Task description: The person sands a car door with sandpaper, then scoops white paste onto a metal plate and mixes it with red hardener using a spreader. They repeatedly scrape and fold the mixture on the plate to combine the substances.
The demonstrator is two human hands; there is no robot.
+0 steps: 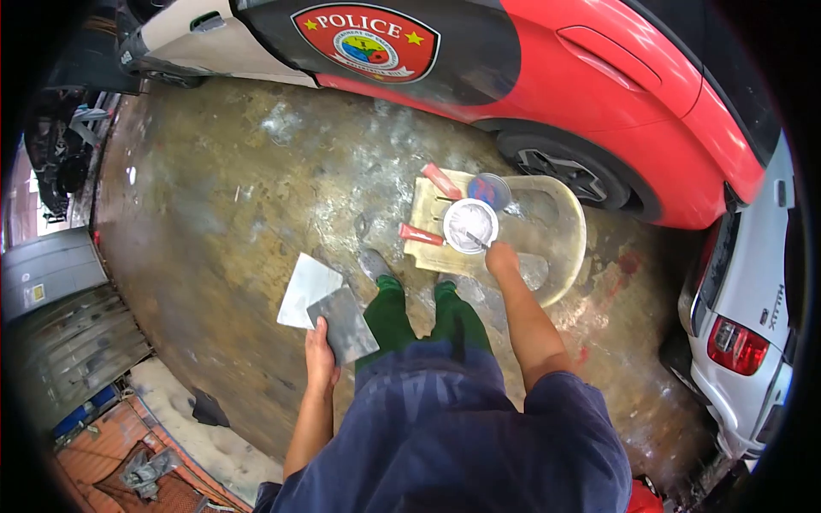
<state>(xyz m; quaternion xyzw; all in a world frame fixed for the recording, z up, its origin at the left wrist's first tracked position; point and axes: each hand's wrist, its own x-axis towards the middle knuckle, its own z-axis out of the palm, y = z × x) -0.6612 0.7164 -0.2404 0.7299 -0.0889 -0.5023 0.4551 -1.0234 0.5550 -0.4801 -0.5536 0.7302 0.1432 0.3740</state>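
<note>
- Tub of white paste: sits on the chair, ahead of the person, open side up.
- Car: red, grey and pale, POLICE badge on the door; parked just beyond the chair.
- Pickup: white, tail end at far right.
- Chair: cream plastic, on a stained, wet-looking floor, just beside the car's wheel.
- White sheet: partly behind the grey plate; can't tell if fingers reach it.
- Grey plate: flat, tilted, near the person's left leg.
- Left grip: closed on the grey plate's edge, thumb on top.
- Right grip: over the tub's near-right rim, fingers closed round a tool handle.
- Lid: round, blue and red, partly behind the tub; contact unclear.
- Two red tubes: on the chair, left of the tub.
- Thin tool: held in the right grip, tip in the paste.
</note>
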